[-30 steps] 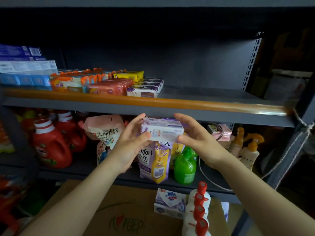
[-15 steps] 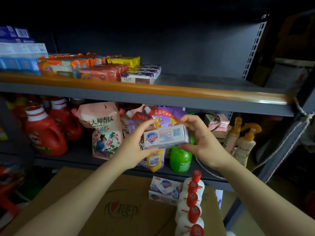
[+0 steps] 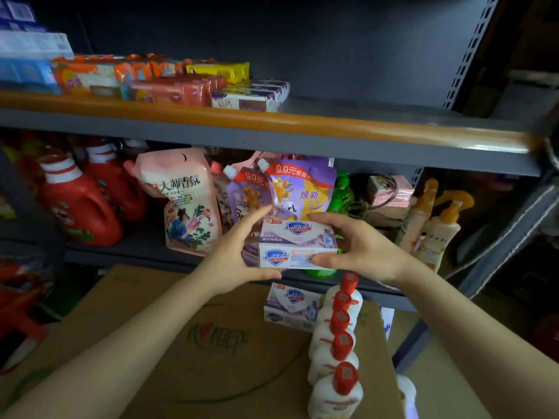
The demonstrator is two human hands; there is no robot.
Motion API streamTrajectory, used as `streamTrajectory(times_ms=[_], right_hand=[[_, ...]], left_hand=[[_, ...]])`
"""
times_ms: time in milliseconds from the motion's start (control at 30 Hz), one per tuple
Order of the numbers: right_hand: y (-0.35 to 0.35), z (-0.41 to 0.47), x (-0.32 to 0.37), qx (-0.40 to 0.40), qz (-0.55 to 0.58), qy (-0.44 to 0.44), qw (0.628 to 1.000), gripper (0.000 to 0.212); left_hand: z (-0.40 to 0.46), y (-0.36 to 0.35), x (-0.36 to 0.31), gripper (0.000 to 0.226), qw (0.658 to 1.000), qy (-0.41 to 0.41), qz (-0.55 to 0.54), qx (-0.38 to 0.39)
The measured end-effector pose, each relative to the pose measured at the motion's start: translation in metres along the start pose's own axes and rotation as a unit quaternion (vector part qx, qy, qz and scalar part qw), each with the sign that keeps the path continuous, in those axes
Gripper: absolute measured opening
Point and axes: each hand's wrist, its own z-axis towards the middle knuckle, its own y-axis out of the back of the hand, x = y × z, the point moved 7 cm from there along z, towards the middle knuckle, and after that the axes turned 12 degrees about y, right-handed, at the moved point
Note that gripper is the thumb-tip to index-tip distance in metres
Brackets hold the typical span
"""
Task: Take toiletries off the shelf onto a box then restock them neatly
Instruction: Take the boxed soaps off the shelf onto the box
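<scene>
Both hands on soap box (image 3: 298,244), midair above carton (image 3: 193,352), in front of lower shelf. L hand (image 3: 233,255) grips left end, R hand (image 3: 360,249) pinches right end. 2nd soap box (image 3: 292,306) on carton beside bottles (image 3: 337,352).

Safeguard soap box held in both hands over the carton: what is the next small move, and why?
Probably lower the Safeguard soap box, held between left hand and right hand, onto the cardboard carton beside the matching soap box already lying there, next to the row of red-capped white bottles.
</scene>
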Motion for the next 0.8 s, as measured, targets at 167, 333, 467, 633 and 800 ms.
streamTrajectory(times_ms=[167,333,467,633,800], right_hand=[[-0.011,-0.001,-0.006,0.030,-0.098,0.011,0.995,0.073],[-0.011,0.004,0.002,0.029,-0.220,0.057,0.973,0.057],[0.000,-0.002,-0.003,-0.041,-0.192,0.053,0.979,0.028],[0.010,-0.018,-0.013,-0.068,-0.141,-0.003,0.988,0.020],[0.012,-0.023,-0.005,-0.042,-0.144,0.020,0.988,0.017]], left_hand=[[-0.004,-0.013,0.036,0.074,0.991,0.107,-0.074,0.040],[0.000,-0.028,0.066,0.067,0.983,0.142,-0.075,0.087],[-0.005,-0.054,0.095,0.075,0.974,0.175,-0.083,0.120],[-0.008,-0.080,0.111,0.072,0.960,0.210,-0.125,0.132],[-0.004,-0.089,0.107,0.074,0.959,0.213,-0.105,0.158]])
